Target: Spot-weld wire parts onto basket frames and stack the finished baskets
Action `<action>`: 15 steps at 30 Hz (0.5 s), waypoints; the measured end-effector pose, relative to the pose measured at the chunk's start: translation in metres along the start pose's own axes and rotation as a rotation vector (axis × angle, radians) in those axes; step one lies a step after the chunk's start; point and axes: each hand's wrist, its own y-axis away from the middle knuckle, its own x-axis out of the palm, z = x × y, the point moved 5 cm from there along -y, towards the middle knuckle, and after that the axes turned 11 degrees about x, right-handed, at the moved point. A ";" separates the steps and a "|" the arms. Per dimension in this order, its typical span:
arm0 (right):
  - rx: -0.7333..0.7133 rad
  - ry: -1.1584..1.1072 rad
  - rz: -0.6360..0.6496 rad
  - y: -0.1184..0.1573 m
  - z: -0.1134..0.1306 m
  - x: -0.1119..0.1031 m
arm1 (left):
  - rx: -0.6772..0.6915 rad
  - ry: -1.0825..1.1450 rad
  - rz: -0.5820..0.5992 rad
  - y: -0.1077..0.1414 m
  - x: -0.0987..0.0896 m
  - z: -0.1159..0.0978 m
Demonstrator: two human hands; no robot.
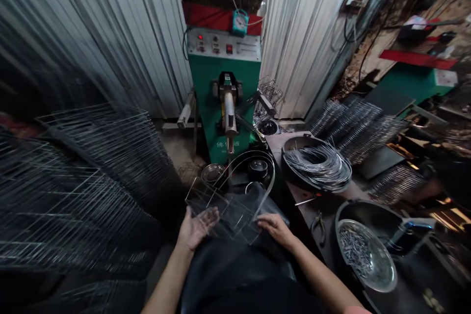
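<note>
A thin wire frame (pixel 235 220) with square corners is in front of my lap, partly smeared by motion. A bent wire hoop (pixel 273 169) arches above it, one end running down to my right fingertips. My right hand (pixel 275 228) is closed, its fingers pinching the right side of the wire frame. Palm up at the left side, my left hand (pixel 198 228) has its fingers spread under the frame's edge; whether they touch the wire I cannot tell. Straight ahead stands a green welding machine (pixel 198 88), its electrode tip (pixel 230 144) pointing down beyond the frame.
Stacked wire racks (pixel 110 137) fill the left side. On the right bench lie a pan with coiled wire (pixel 318 164), pliers (pixel 318 228), and a metal bowl (pixel 384 270) of small metal pieces. A small metal dish (pixel 212 172) sits below the machine. Corrugated metal (pixel 143 34) walls the back.
</note>
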 end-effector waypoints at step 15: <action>0.225 -0.420 -0.064 -0.083 0.053 0.015 | 0.923 -0.842 0.061 0.020 0.110 -0.044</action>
